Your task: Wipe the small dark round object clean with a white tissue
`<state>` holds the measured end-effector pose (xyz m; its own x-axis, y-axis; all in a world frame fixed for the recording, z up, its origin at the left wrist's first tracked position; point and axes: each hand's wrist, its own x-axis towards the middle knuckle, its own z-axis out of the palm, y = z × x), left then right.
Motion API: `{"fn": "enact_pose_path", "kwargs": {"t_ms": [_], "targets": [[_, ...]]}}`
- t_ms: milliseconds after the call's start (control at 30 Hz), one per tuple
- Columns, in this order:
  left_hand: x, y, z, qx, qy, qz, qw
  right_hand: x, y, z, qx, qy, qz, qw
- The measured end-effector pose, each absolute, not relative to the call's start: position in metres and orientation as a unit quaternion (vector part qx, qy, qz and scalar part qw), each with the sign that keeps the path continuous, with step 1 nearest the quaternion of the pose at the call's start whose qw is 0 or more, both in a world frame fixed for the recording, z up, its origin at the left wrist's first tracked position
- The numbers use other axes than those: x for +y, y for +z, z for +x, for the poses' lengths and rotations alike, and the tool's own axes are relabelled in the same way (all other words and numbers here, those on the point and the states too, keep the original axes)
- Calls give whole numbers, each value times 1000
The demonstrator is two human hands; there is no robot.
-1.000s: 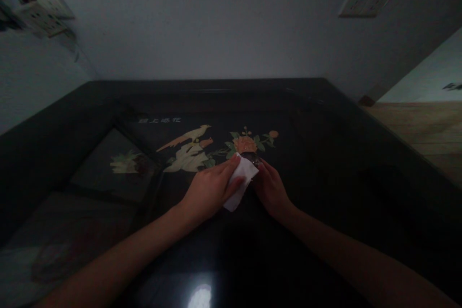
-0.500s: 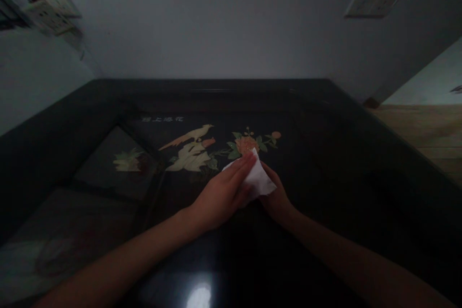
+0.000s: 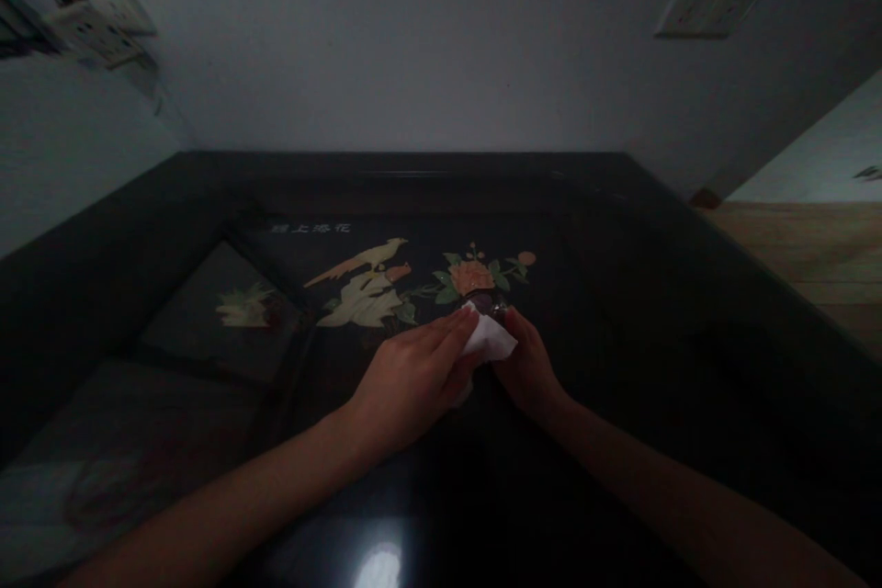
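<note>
My left hand [image 3: 412, 378] is closed on a white tissue [image 3: 488, 342], fingers laid over it. My right hand [image 3: 528, 367] is curled around a small dark object [image 3: 497, 304] that peeks out just above the tissue; I cannot make out what it is. Both hands meet over a glossy black tabletop [image 3: 620, 294] inlaid with a pale bird [image 3: 362, 280] and an orange flower [image 3: 469, 277]. The tissue is pressed against the dark object between my hands.
The black table sits in a corner against a grey wall. Wall sockets [image 3: 712, 4] are at the upper right and more sockets [image 3: 93, 14] at the upper left. A wooden floor [image 3: 813, 248] shows to the right. A ceiling light glints [image 3: 378, 562] on the near tabletop.
The tissue has been drawn in and bunched smaller between my hands, and the dark object shows again above it. My right hand shifted slightly over it.
</note>
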<state>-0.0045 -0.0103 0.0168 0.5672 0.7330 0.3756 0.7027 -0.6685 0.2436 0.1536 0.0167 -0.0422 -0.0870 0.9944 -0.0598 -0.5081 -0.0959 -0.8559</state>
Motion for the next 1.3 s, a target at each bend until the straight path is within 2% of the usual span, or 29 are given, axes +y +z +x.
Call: {"fn": "enact_pose_path", "kwargs": {"t_ms": [133,300,400,533,700,900,1033,1167,1300], "targets": [[-11,13,0,367,258,889,95,13,-46,156,-369,627,-378,573],[2,10,-1,403,221,872,169,14,-49,158,-413,610,-384,557],[5,14,-2,454,167,862,154,16,-48,157,-388,626,-377,562],[-6,25,-1,494,100,860,77,19,-45,153,-333,665,-347,572],[-24,31,0,455,139,880,11,17,-41,152,-329,677,-333,568],[-14,23,4,414,194,884,97,13,-54,155,-373,624,-379,573],[1,17,3,428,182,873,148,15,-58,156,-429,609,-363,560],[3,21,1,475,127,861,129,16,-51,153,-399,625,-365,562],[-5,28,1,499,81,860,67,17,-48,151,-353,645,-370,568]]}}
